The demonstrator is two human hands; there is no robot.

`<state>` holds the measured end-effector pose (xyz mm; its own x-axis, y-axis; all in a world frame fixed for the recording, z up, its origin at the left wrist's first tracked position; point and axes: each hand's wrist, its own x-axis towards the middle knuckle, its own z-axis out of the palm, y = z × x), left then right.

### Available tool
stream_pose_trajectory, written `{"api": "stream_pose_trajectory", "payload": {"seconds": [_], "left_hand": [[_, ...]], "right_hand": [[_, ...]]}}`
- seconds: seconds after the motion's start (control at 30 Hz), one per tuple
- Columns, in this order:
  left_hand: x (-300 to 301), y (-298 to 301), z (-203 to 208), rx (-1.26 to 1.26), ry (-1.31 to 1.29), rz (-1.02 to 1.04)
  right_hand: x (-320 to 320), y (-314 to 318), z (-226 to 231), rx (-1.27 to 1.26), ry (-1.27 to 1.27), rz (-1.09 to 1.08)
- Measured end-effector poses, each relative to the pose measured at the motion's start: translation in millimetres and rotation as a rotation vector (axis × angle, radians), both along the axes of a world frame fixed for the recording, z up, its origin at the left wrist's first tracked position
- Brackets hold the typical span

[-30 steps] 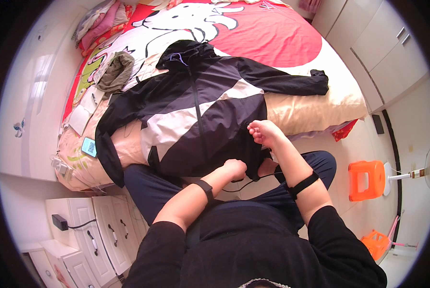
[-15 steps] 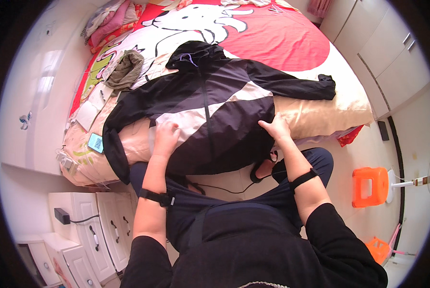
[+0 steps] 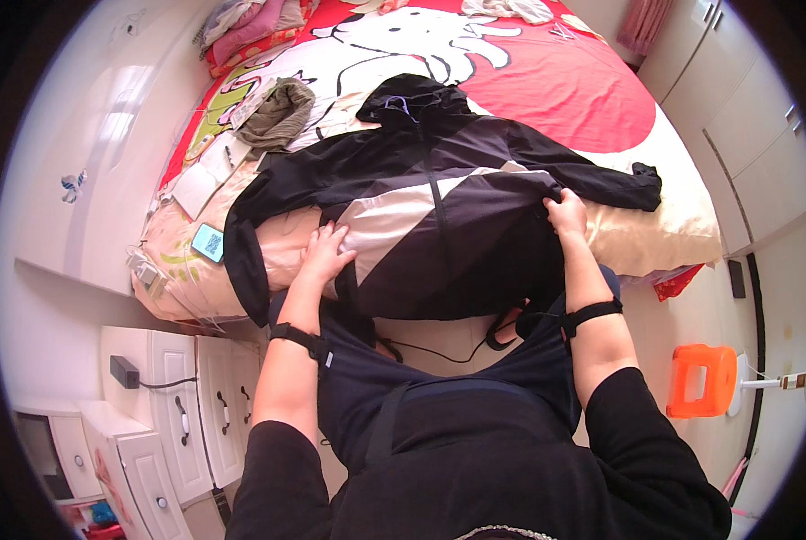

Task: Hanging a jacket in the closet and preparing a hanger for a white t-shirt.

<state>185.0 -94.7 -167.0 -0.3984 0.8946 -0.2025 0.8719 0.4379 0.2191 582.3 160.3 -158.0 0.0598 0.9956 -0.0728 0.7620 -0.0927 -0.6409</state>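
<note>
Jacket: black, dark-grey and white hooded jacket of thin, smooth cloth (image 3: 493,216), front up across the near edge of the cream-edged bed with a red-and-white cartoon sheet (image 3: 655,238); lower body reaches past the mattress, above the floor.
Left hand: at the jacket's side (image 3: 326,252), beside the white slanting panel (image 3: 389,220); fingers partly spread, thumb apart; whether cloth is pinched cannot be told.
Right hand: on the opposite side edge (image 3: 567,214); fingers curled in, appears to have a bunch of dark cloth between thumb and fingers.
Front zip: long dark fastening (image 3: 436,189) down the middle, looks closed for most of its length; bottom end unclear.
Hood: black, with a pale purple cord (image 3: 403,108), lying toward the far side of the bed, somewhat crumpled.
Sleeves: black right-hand sleeve (image 3: 592,169) stretched out along the bed; black left-hand sleeve (image 3: 243,238) bent, its end drooping over the bed's edge.
Done, by judgement: laying out looks mostly complete; front faces up, both halves together.
Left, by judgement: body shows no fold; neither sleeve is tucked in; lower cloth looks slack, not fully smoothed. An early stage, on this evidence.
</note>
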Motion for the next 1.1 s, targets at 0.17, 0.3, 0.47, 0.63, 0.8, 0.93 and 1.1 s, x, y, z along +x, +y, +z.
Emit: {"api": "stream_pose_trajectory", "payload": {"seconds": [0.17,0.3,0.47,0.63,0.8,0.93,1.1], "left_hand": [[-6.1,18.2,-0.5,0.151,0.03,-0.057],[-17.4,20.5,-20.4,0.291,-0.282,0.093],[-4.8,48.2,17.7,0.531,-1.234,0.326],[20.4,55.9,51.1,0.617,-1.349,0.329],[-2.2,26.2,19.2,0.663,-1.19,0.466],[32.1,27.3,6.7,0.375,-1.186,0.478],[91.8,48.2,24.3,0.11,-1.478,0.234]], "right_hand": [[-11.6,10.7,-10.8,-0.239,-0.274,0.04],[-76.0,-49.1,46.4,0.22,-0.441,0.25],[-152.7,-131.6,57.5,0.318,-0.126,0.822],[-162.1,-119.3,-5.0,0.317,-0.217,0.856],[-153.4,-91.5,15.3,0.307,0.019,0.671],[-126.2,-50.0,19.3,0.356,0.068,0.382],[-95.5,-18.9,-6.2,0.183,0.0,0.274]]}}
